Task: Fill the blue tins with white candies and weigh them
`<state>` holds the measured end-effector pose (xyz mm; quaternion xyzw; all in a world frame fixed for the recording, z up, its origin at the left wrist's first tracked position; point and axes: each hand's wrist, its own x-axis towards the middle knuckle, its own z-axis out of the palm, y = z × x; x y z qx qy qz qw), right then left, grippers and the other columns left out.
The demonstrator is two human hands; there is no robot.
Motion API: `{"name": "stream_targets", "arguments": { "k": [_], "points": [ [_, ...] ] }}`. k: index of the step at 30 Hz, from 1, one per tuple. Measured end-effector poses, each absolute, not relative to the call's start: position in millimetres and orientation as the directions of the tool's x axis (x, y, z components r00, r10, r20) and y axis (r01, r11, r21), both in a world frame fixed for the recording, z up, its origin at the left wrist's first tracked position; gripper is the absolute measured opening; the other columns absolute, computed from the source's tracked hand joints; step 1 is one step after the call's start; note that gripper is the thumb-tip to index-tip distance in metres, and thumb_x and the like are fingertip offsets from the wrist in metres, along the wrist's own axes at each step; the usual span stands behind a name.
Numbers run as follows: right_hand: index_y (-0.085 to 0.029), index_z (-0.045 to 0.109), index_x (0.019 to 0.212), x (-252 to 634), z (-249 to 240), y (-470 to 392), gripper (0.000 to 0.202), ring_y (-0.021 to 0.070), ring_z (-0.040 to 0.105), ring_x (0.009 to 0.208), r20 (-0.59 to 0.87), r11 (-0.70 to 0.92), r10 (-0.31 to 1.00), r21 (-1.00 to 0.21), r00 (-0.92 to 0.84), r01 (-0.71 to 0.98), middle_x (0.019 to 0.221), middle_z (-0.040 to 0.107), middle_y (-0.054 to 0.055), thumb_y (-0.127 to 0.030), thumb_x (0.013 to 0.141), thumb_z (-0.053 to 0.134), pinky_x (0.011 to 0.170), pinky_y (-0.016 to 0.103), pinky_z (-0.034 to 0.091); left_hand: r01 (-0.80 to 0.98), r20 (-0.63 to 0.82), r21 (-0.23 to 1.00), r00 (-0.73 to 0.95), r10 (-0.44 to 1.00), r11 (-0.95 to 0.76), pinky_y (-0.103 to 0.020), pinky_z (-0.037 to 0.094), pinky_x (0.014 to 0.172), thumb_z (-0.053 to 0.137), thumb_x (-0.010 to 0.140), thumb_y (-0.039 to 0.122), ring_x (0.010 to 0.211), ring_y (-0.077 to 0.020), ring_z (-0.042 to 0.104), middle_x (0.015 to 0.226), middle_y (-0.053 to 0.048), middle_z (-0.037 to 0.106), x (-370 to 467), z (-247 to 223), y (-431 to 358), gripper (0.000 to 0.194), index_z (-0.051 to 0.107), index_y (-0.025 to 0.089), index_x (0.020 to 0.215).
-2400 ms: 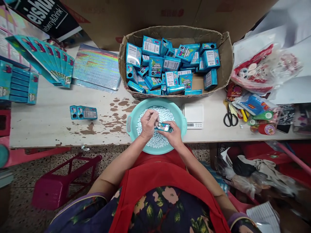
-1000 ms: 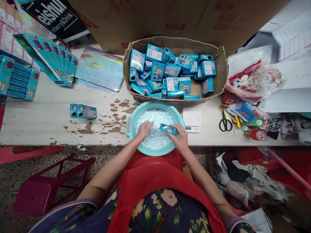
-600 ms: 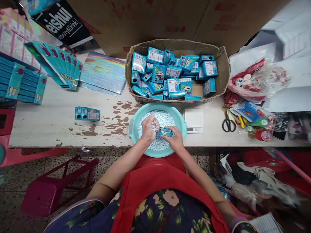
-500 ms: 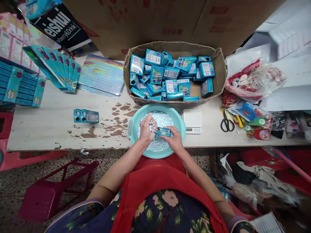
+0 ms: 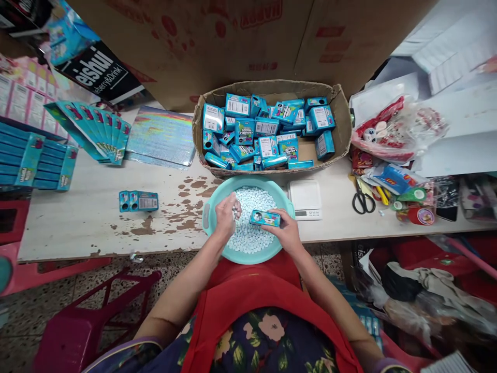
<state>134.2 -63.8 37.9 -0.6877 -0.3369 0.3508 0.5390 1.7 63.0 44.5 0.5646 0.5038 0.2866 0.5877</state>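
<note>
My right hand holds a small blue candy box by its far end, over the right half of a mint-green basin. The box lies level with its round-holed end facing left; whitish candy shows in the hole. Pale blue-white candies fill the basin. Above its left side, my left hand is curled, with a few of the candies seemingly between its fingers. A gap separates this hand from the box.
Behind the basin stands a cardboard tray of similar boxes. A white scale sits right of the basin, then black scissors. Two blue boxes lie to the left, below silvery sheets. A magenta stool stands on the floor.
My left hand has drawn back left from the box's opening and shows fewer candies. My right hand has moved slightly right with the box. The camera view has shifted a little.
</note>
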Motion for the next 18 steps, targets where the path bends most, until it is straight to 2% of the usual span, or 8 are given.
{"name": "stream_targets", "arguments": {
  "k": [2,4,7,10,11,13,15,18],
  "points": [
    [-0.025,0.07,0.096,139,44,-66,0.04,0.0217,0.063,0.095,-0.106,-0.176,0.84,-0.981,0.532,0.083,0.098,0.064,0.004,-0.038,0.062,0.084,0.086,0.036,0.051,0.413,-0.222,0.91,0.398,0.89,0.043,-0.029,0.047,0.064,0.061,0.079,0.05,0.07,-0.0177,0.058,0.071,-0.003,0.062,-10,38,67,0.032,0.056,0.021,0.065],
    [-0.025,0.07,0.094,145,52,-69,0.039,0.0217,0.063,0.095,-0.09,-0.159,0.848,-0.983,0.522,0.09,0.097,0.065,0.003,-0.035,0.06,0.086,0.087,0.037,0.051,0.456,-0.188,0.889,0.425,0.886,-0.03,-0.035,0.046,0.083,0.072,0.07,0.038,0.091,-0.0233,0.06,0.089,-0.005,0.068,-17,36,72,0.018,0.065,0.022,0.076],
    [-0.025,0.069,0.096,165,64,-80,0.039,0.0212,0.063,0.097,-0.055,-0.118,0.824,-0.99,0.564,0.076,0.1,0.065,0.004,-0.032,0.061,0.085,0.088,0.037,0.051,0.492,-0.041,0.846,0.442,0.896,-0.204,-0.037,0.043,0.092,0.06,0.082,0.034,0.096,-0.0224,0.059,0.097,-0.006,0.067,-5,46,89,0.016,0.065,0.022,0.091],
    [-0.024,0.066,0.1,202,67,-95,0.042,0.0203,0.062,0.096,0.014,-0.106,0.663,-0.988,0.748,0.113,0.102,0.064,0.003,-0.031,0.063,0.084,0.088,0.037,0.051,0.537,0.154,0.69,0.546,0.824,-0.485,-0.035,0.044,0.092,0.046,0.092,0.031,0.102,-0.0213,0.058,0.104,-0.008,0.066,43,62,125,0.023,0.062,0.02,0.103],
    [-0.023,0.065,0.1,216,64,-98,0.043,0.0201,0.063,0.094,0.037,-0.115,0.585,-0.985,0.81,0.127,0.101,0.064,0.003,-0.032,0.062,0.084,0.087,0.037,0.051,0.576,0.12,0.604,0.617,0.777,-0.551,-0.036,0.042,0.096,0.045,0.092,0.03,0.11,-0.0224,0.056,0.112,-0.01,0.065,64,66,139,0.026,0.061,0.02,0.11],
    [-0.02,0.063,0.099,244,51,-98,0.047,0.0197,0.063,0.09,0.052,-0.146,0.462,-0.98,0.885,0.134,0.097,0.063,0.002,-0.036,0.06,0.084,0.086,0.038,0.052,0.661,-0.159,0.408,0.731,0.664,-0.63,-0.038,0.041,0.097,0.052,0.088,0.03,0.119,-0.0259,0.052,0.126,-0.01,0.06,106,69,165,0.035,0.057,0.022,0.121],
    [-0.018,0.062,0.098,268,32,-93,0.05,0.0198,0.062,0.088,0.03,-0.197,0.427,-0.972,0.904,0.126,0.094,0.063,0.003,-0.041,0.058,0.083,0.085,0.039,0.052,0.684,-0.325,0.341,0.73,0.601,-0.645,-0.039,0.046,0.09,0.065,0.077,0.031,0.11,-0.0305,0.059,0.118,-0.013,0.065,142,65,184,0.041,0.061,0.02,0.116],
    [-0.017,0.061,0.096,291,5,-83,0.052,0.0206,0.062,0.086,0.007,-0.267,0.441,-0.954,0.897,0.139,0.091,0.062,0.004,-0.048,0.059,0.079,0.083,0.041,0.052,0.706,-0.389,0.303,0.705,0.593,-0.641,-0.041,0.048,0.084,0.068,0.072,0.027,0.1,-0.0339,0.063,0.105,-0.015,0.069,168,56,195,0.039,0.064,0.017,0.109]
  ]
}}
